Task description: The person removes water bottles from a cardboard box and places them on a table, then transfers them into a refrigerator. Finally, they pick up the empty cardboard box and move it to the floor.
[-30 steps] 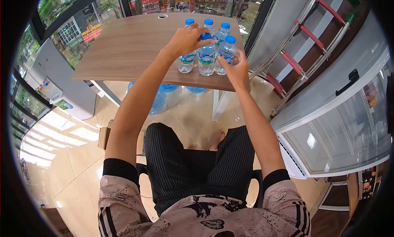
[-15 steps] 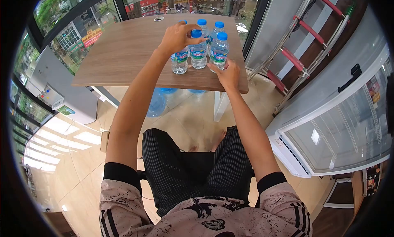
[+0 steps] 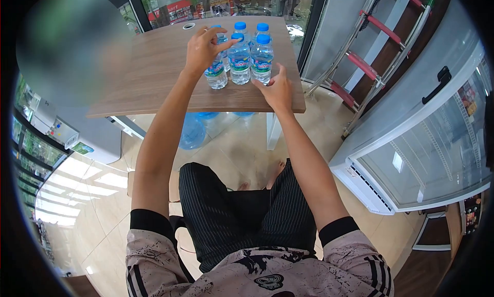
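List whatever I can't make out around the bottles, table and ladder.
All in the head view:
Front-left bottle: cap behind the left hand.
Rear-right bottle: base behind the front-right bottle.
Table: left part behind a blurred patch.
Ladder: top cut off by the upper edge.
Label fine print: too small.

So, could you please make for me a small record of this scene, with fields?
bottles: six clear plastic water bottles, upright, two rows of three; five blue caps visible
surface: brown wood-grain table
left hand: over the front-left bottle, thumb near the front-middle cap; grip unclear
right hand: open, near the base of the front-right bottle; contact unclear
below table: large translucent blue container
right side: metal ladder with red steps
view: blurred patch at upper left
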A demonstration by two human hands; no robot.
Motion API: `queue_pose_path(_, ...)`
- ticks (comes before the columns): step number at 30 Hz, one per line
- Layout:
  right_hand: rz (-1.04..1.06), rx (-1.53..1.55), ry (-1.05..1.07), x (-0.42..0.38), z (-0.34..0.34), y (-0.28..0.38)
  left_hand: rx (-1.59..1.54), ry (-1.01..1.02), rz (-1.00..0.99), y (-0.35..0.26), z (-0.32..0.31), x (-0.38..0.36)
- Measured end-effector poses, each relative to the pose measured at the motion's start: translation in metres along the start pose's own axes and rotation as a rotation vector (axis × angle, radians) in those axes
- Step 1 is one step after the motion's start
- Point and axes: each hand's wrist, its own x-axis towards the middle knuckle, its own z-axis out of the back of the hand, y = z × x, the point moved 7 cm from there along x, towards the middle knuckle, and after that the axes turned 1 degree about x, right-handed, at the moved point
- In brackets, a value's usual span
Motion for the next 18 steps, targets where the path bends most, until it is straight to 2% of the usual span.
queue_pose_path(6,0.02,-0.142,0.023,0.001,-0.005,0.0,-0.015,-0.158,0.04,0.0,-0.003,0.003)
queue_pose_path(8,-0.01,-0.134,0.098,0.001,-0.007,0.001,-0.011,-0.231,0.061,0.0,-0.004,0.002)
queue_pose_path(12,0.006,-0.152,0.101,0.0,-0.008,0.001,-0.023,-0.229,0.104,0.001,-0.008,0.003)
queue_pose_path(15,0.034,-0.129,0.095,0.001,-0.008,0.002,-0.01,-0.153,0.174,0.006,-0.008,0.002)
queue_pose_path(18,0.026,-0.144,0.082,-0.001,-0.007,0.003,-0.073,-0.195,0.093,0.006,0.008,-0.01)
